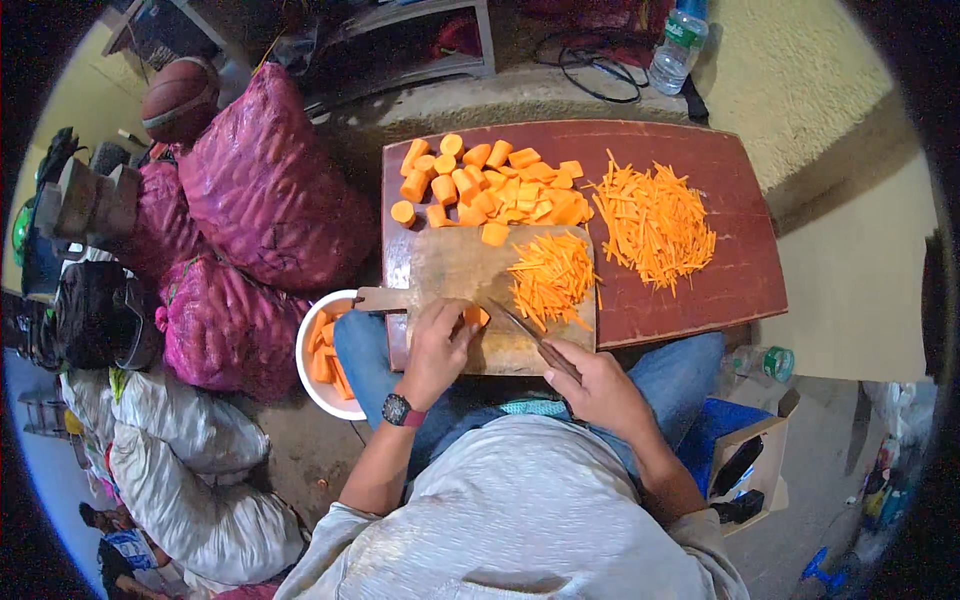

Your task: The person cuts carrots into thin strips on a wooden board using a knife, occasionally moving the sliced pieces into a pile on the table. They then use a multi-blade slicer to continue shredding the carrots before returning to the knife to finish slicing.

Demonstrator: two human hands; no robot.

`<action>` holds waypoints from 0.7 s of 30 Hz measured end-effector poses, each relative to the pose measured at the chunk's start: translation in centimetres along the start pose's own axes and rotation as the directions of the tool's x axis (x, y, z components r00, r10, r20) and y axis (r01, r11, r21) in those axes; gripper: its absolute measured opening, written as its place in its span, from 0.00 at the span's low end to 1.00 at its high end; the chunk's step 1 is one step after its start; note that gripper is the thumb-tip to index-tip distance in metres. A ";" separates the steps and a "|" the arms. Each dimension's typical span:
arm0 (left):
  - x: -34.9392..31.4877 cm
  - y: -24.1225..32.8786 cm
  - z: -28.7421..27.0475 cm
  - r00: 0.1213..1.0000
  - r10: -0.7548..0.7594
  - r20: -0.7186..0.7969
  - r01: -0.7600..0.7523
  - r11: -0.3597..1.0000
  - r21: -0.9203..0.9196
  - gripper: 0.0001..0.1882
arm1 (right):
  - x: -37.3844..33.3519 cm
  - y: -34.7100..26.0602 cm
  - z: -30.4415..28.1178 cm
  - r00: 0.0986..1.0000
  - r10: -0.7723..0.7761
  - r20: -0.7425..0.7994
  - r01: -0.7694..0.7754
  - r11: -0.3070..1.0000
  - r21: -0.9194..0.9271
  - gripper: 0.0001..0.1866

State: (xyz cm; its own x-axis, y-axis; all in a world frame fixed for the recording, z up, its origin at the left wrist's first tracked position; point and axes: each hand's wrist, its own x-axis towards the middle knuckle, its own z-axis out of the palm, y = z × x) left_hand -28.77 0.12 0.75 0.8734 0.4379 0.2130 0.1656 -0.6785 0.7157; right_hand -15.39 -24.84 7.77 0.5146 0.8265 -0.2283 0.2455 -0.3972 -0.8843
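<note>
My left hand (440,345) is closed over a piece of carrot (476,316), pressing it on the wooden cutting board (455,262). In my right hand (598,385) is a knife (527,332), its blade angled toward the carrot piece and slightly apart from it. Thin carrot strips (553,277) lie heaped on the board's right side. A bigger pile of carrot strips (655,225) rests on the red-brown table (735,270) to the right. Carrot chunks (467,183) and flat carrot slices (530,200) crowd the table behind the board.
At the left, beside my leg, a white basin (304,345) holds long carrot pieces. Purple mesh sacks (270,190) and white sacks (190,480) stand further left. A plastic bottle (680,50) is at the back right; an open box (765,455) sits by my right side.
</note>
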 end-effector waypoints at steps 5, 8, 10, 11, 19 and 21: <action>-0.7 -0.1 0.2 0.991 0.124 -0.055 -0.122 0.992 0.027 0.18 | 0.7 -0.9 0.4 1.000 0.002 0.017 -0.002 0.999 -0.035 0.22; -0.6 -0.4 0.5 0.981 0.184 -0.056 -0.183 0.983 0.018 0.18 | 1.1 -0.7 0.8 0.997 -0.071 -0.009 0.071 0.997 -0.029 0.22; -0.5 -0.3 0.9 0.978 0.203 -0.051 -0.203 0.979 0.010 0.18 | 1.5 -0.6 0.5 0.997 -0.059 0.050 0.059 0.998 -0.016 0.21; -0.5 -0.1 1.3 0.966 0.243 -0.086 -0.242 0.970 0.020 0.18 | 1.6 -0.5 0.4 0.993 -0.046 0.107 0.047 0.999 -0.004 0.21; -0.3 0.6 1.7 0.949 0.304 -0.088 -0.289 0.946 0.148 0.20 | 1.1 0.3 -0.5 0.997 -0.008 0.077 -0.004 0.989 0.146 0.21; -0.2 -0.2 1.8 0.954 0.300 0.024 -0.298 0.928 0.225 0.20 | 1.1 0.4 -0.2 0.999 -0.049 0.012 0.047 0.989 0.137 0.22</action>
State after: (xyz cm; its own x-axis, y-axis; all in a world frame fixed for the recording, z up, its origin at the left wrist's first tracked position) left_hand -28.12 -0.90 -0.62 0.8938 0.1994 0.4017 -0.0035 -0.8926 0.4509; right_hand -14.54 -24.16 7.25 0.4922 0.8496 -0.1897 0.1543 -0.2996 -0.9415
